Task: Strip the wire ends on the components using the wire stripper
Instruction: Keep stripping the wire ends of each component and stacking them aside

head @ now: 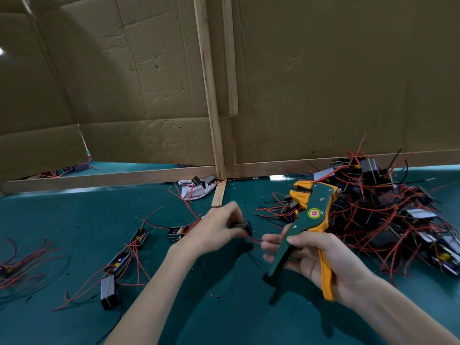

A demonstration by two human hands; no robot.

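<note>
The person is showing a bare left forearm (154, 295) and a bare right forearm (398, 307), both uncovered as far as the view reaches. The left grip (214, 230) and right grip (316, 257) are going bare too, and a short plain thumbnail (290, 239) is showing on the right.

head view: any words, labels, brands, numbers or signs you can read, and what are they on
No text is readable.
On the round red, yellow and green sticker on the green and orange wire stripper in the right hand: a mark, too small and blurred to read.
On the small black component gripped by the left hand: blurred, nothing readable.
On the brown cardboard walls: no print seen.
</note>
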